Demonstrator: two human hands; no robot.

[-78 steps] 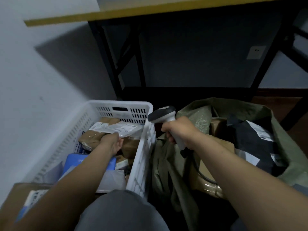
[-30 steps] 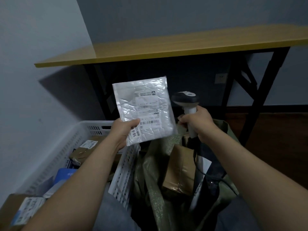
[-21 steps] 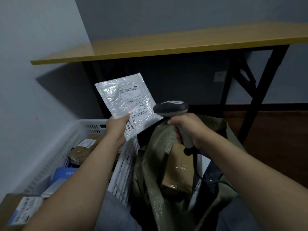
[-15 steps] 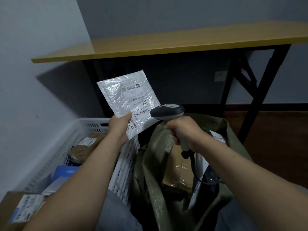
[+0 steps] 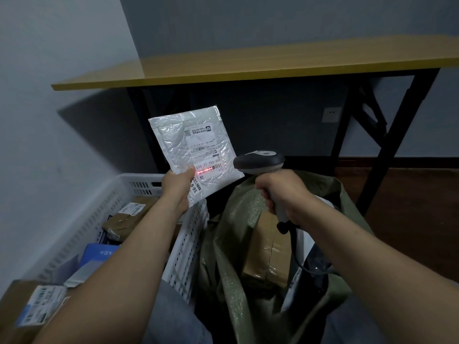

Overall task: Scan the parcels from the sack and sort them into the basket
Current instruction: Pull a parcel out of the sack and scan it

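Note:
My left hand pinches the lower corner of a white padded mailer and holds it upright above the white basket. A red scan line glows on the mailer's barcode beside my thumb. My right hand grips the handle of a grey barcode scanner, whose head points left at the label. Below the scanner gapes the green sack, with a taped brown box and dark and white parcels inside. Several parcels lie in the basket.
A yellow-topped table on black folding legs stands behind the basket and sack. A grey wall runs along the left. A brown carton with a label sits at the lower left. Dark wooden floor shows at the right.
The left hand lifted the mailer out of the basket area and tilted it toward the scanner. The scanner head swung to the label, and a red scan line now lights the barcode.

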